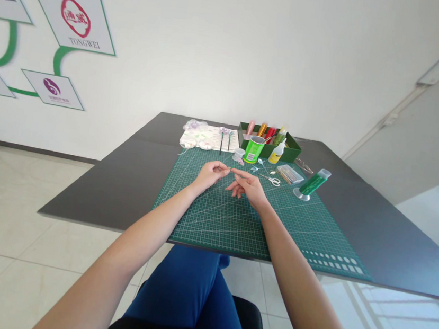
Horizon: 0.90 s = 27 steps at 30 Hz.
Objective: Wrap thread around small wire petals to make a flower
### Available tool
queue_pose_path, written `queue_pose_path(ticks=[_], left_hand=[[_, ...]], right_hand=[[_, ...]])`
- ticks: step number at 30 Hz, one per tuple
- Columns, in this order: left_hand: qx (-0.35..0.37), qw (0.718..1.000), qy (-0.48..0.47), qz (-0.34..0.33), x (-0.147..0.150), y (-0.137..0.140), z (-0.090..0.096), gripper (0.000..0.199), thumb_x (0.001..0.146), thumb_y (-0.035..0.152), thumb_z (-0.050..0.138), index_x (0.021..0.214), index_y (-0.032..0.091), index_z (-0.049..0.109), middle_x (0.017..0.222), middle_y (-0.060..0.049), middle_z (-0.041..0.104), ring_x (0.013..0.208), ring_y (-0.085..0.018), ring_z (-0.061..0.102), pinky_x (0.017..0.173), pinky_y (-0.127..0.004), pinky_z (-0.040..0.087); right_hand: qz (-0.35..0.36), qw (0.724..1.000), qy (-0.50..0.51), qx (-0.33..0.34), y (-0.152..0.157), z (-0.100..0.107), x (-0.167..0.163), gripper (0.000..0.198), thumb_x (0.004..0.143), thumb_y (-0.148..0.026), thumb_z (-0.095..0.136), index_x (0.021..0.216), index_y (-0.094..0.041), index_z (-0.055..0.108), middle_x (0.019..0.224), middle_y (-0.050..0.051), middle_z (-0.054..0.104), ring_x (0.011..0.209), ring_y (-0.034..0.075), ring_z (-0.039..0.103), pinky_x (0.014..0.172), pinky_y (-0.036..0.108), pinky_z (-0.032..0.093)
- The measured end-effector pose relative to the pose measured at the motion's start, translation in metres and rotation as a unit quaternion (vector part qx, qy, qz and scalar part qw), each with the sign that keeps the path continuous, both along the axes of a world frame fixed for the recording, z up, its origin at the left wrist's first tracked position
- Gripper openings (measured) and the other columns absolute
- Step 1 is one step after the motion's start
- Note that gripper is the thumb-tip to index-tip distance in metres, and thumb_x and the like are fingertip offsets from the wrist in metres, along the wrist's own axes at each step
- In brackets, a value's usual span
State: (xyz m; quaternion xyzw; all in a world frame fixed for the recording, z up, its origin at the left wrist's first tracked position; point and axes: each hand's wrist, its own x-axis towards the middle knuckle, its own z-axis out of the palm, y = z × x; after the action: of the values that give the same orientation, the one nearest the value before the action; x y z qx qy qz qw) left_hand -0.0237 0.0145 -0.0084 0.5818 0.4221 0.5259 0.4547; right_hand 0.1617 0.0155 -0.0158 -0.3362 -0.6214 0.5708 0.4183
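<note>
We have our left hand (211, 173) over the mat with thumb and forefinger brought together at the tips; whether anything lies between them we cannot tell at this size. Our right hand (249, 186) comes in from the other side, forefinger stretched out left so that its tip meets or nearly meets the left fingertips, the other fingers loosely bent below; we cannot tell whether it holds anything. Just beyond the right hand lies one pair of small white-handled scissors (271, 180), long axis running mostly left to right, blades toward our left, loops toward our right.

From our wrists, the dark green gridded cutting mat (220, 223) runs to the near edge of the black tabletop (121, 184), which reaches well past the mat on both sides. Behind the scissors we count one bright green tin (254, 150), one white squeeze bottle with a yellow label (277, 153) and one clear flat case (289, 174). Four coloured rolls (262, 130) stand in one dark green box (290, 155); a fifth, green-filled clear tube (315, 182) stands at right.
</note>
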Motion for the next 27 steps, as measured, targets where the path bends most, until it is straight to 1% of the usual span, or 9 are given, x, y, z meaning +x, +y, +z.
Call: queue_pose_path(ticks=[10,22,27], left_hand=[[0.001,1.0,0.003,-0.001,-0.0006,-0.0018,0.0007,0.028,0.077,0.038,0.079,0.083,0.013,0.067,0.052,0.005,0.051,0.041,-0.006,0.038,0.043,-0.021,0.028],[0.002,1.0,0.002,-0.004,-0.0007,0.0023,-0.0028,0.028,0.077,0.037,0.079,0.083,0.013,0.066,0.052,0.005,0.051,0.041,-0.006,0.039,0.043,-0.021,0.029],[0.004,1.0,0.004,-0.001,-0.001,0.0024,-0.0037,0.028,0.077,0.038,0.079,0.082,0.013,0.067,0.053,0.005,0.051,0.041,-0.006,0.039,0.043,-0.02,0.029]], right_hand=[[0.002,1.0,-0.005,0.003,0.0,0.0005,0.0006,0.067,0.082,-0.054,0.07,0.134,-0.013,0.061,0.071,0.008,0.077,0.046,0.014,0.063,0.041,0.021,0.042],[-0.004,1.0,-0.002,0.0,-0.0004,0.0013,0.0,0.071,0.08,-0.054,0.071,0.134,-0.01,0.06,0.071,0.009,0.077,0.046,0.014,0.063,0.041,0.022,0.042],[0.0,1.0,-0.003,-0.002,-0.0005,0.0018,0.0,0.067,0.08,-0.053,0.071,0.133,-0.012,0.062,0.07,0.008,0.077,0.046,0.014,0.063,0.041,0.021,0.042]])
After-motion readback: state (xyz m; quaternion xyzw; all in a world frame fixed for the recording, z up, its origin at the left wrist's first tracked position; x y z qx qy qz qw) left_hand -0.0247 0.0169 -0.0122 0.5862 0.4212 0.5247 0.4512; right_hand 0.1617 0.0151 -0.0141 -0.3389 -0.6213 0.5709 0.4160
